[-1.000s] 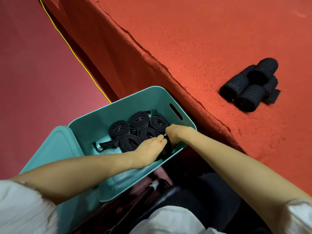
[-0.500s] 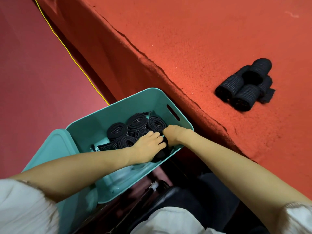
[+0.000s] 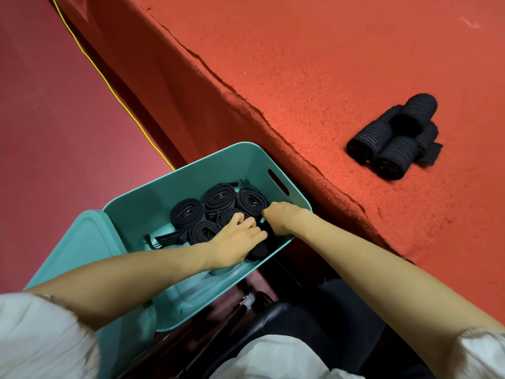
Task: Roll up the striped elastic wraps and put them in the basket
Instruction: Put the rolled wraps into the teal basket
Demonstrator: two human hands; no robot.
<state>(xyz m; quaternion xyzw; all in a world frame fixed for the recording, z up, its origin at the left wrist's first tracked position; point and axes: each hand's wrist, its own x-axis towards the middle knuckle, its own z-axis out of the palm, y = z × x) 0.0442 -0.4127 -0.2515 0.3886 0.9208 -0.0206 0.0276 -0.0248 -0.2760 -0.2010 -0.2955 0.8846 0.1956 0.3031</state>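
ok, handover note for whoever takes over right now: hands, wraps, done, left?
Left hand: inside the teal basket, fingers curled on a dark roll at its near-right corner.
Right hand: on the same roll; whether its grip is closed cannot be seen.
Done: several rolled wraps lie in the basket.
Left: seat this roll; one loose strip in the basket looks unrolled; a pile of wraps sits on the red table.

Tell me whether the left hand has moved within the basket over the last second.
No: the left hand sits at the same rolls near the basket's right corner.
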